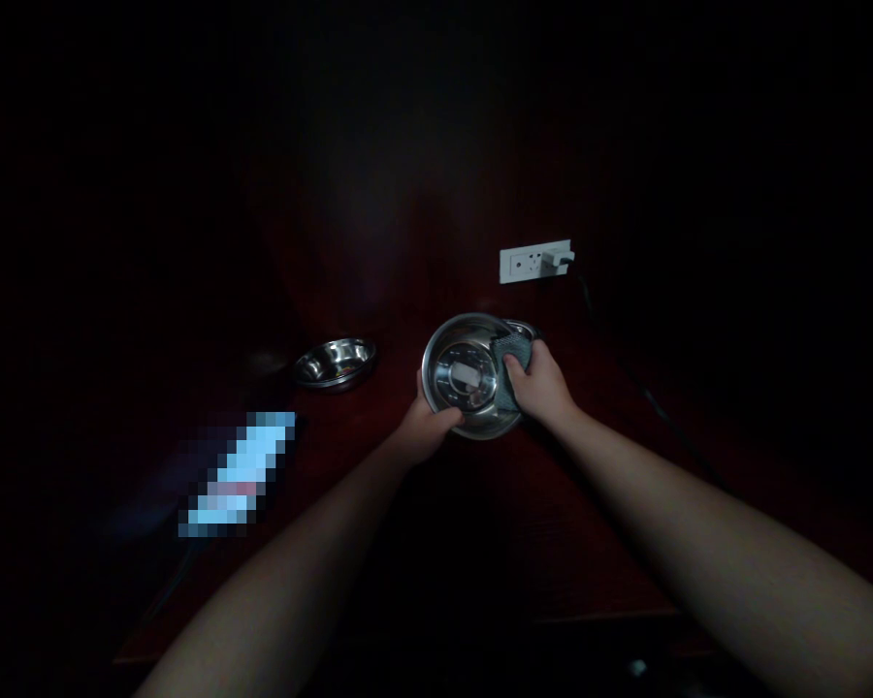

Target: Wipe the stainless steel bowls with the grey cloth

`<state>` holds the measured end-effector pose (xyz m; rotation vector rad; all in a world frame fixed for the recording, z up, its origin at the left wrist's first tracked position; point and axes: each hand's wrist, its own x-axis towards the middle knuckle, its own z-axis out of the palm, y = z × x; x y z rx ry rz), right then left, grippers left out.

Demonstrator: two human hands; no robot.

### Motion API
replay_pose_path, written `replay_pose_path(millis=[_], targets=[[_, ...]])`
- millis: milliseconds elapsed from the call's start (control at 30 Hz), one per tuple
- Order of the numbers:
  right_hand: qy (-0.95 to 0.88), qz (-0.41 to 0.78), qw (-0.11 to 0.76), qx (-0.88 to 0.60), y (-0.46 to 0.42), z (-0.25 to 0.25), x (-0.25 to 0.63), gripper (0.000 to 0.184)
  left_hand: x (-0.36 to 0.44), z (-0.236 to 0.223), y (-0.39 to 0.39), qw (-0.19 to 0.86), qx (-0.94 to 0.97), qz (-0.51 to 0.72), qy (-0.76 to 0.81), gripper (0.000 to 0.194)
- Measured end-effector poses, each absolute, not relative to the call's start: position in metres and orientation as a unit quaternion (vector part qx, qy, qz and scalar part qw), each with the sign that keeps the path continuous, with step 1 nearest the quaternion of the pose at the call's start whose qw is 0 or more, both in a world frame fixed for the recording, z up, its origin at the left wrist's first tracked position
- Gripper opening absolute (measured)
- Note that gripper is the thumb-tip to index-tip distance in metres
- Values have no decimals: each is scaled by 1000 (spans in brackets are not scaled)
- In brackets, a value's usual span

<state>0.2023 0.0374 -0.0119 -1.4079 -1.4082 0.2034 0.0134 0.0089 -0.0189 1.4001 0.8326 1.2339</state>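
A shiny metal bowl (466, 373) is tilted with its inside facing me. My left hand (426, 425) grips its lower left rim, thumb over the edge and fingers hidden behind. At the bowl's right side, my right hand (542, 383) is closed on a grey-green cloth (510, 366), pressing it over the rim and inner wall with the thumb inside. Behind the bowl's upper right, part of another metal rim (522, 328) shows; most of it is hidden. Stacked-looking metal bowls (335, 364) rest on the dark red table to the left.
A lit, pixelated phone-like screen (240, 475) lies at the left, with a cable below it. A white wall socket (535, 262) with a plugged-in adapter is at the back; its dark cable (655, 402) runs down right. The table's front edge (603, 617) shows low in view.
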Motion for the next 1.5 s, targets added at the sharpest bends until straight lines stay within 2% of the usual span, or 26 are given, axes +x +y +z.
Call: replay_pose_path(millis=[333, 567, 767, 933, 1233, 1400, 1500], targets=[[-603, 52, 533, -591, 32, -5, 205, 20, 17, -14, 2, 545, 588, 499, 329, 65], [-569, 74, 600, -558, 33, -2, 204, 21, 19, -12, -1, 534, 588, 515, 321, 56], [-569, 130, 608, -539, 36, -5, 206, 21, 18, -17, 1, 522, 576, 530, 338, 67], [-566, 128, 610, -539, 37, -6, 205, 24, 17, -23, 5, 496, 588, 540, 340, 74], [-603, 85, 588, -532, 30, -4, 205, 25, 17, -27, 7, 457, 595, 565, 343, 69], [-620, 92, 592, -507, 29, -4, 205, 16, 16, -26, 8, 444, 596, 577, 338, 73], [-592, 99, 602, -526, 32, -6, 205, 20, 15, -26, 8, 437, 611, 577, 321, 75]])
